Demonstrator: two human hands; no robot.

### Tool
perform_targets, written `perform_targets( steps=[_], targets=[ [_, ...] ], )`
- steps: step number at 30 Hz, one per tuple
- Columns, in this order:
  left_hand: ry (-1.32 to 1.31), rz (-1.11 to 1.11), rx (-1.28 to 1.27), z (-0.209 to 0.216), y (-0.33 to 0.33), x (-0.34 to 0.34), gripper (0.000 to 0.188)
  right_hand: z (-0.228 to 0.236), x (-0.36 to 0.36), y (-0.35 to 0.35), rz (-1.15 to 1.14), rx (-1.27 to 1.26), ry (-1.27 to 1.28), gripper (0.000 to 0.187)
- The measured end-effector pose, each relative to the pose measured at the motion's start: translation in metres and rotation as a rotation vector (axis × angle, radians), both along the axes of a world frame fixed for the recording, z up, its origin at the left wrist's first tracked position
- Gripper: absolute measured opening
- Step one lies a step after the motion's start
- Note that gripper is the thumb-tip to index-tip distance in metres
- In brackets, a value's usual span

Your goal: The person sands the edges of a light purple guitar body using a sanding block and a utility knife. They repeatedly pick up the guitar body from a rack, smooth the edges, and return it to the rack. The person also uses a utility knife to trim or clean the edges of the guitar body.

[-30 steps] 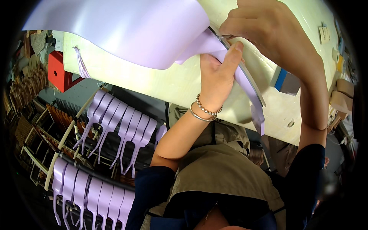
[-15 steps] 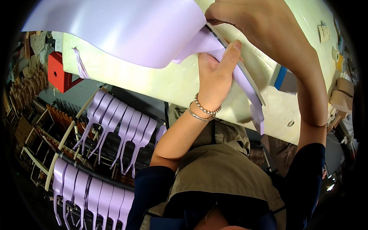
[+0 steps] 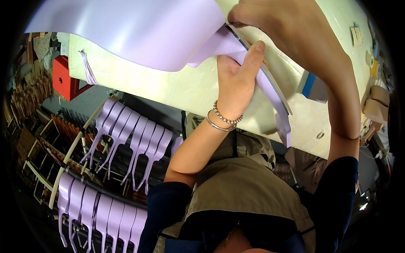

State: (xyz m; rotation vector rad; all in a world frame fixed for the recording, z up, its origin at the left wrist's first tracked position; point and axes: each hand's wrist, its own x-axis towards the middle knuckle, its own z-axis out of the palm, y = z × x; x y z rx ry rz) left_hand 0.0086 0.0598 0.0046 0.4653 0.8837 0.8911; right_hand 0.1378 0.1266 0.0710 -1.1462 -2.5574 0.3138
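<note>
A large glossy lavender sheet-like piece [image 3: 139, 33], perhaps leather, curves over the work table from the upper left. From it a narrow lavender strap [image 3: 273, 95] bends down to the right, with a dark and grey band along its outer edge. My left hand [image 3: 238, 78] is closed around this strap, thumb on top, its fingers mostly hidden behind. Just beyond the strap's upper end, close to the dark edge, my right hand [image 3: 263, 17] is bent over with curled fingers. Whatever its fingertips hold, if anything, is hidden.
On the pale table [image 3: 168, 90] stand a blue-edged block [image 3: 314, 87] and a bundle of thin lavender strips [image 3: 88, 69]. A red box-like object [image 3: 65, 80] sits by its left corner. Racks below left carry several lavender forked pieces [image 3: 126, 126]. Brown rolls [image 3: 377, 103] lie far right.
The lavender piece and my left hand have shifted very slightly upward. My right fingertips have moved a little to the right, off the dark edge. My left hand keeps its grip.
</note>
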Motion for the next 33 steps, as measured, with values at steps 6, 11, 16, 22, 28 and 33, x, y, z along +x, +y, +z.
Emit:
perform_targets(
  steps=[6, 11, 16, 22, 28, 33],
  targets=[
    [-0.025, 0.019, -0.003, -0.001, -0.001, 0.001, 0.020, 0.007, -0.001, -0.003, -0.023, -0.074, 0.109, 0.004],
    [0.001, -0.011, 0.013, -0.004, -0.001, -0.001, 0.021, 0.002, -0.003, 0.001, 0.014, 0.083, -0.057, 0.004],
    [-0.028, 0.020, 0.010, -0.005, -0.002, 0.000, 0.021, 0.009, 0.001, -0.004, 0.006, -0.097, -0.047, 0.005],
    [-0.017, 0.002, 0.002, -0.002, -0.001, 0.000, 0.023, -0.001, 0.000, 0.002, 0.004, 0.045, 0.025, 0.006],
    [-0.018, -0.011, 0.015, -0.008, -0.001, -0.001, 0.024, 0.012, 0.003, -0.006, 0.011, -0.148, -0.126, 0.007],
    [0.002, -0.002, -0.004, -0.002, 0.000, 0.000, 0.022, 0.020, -0.001, -0.002, -0.012, -0.246, -0.189, 0.014]
  ],
)
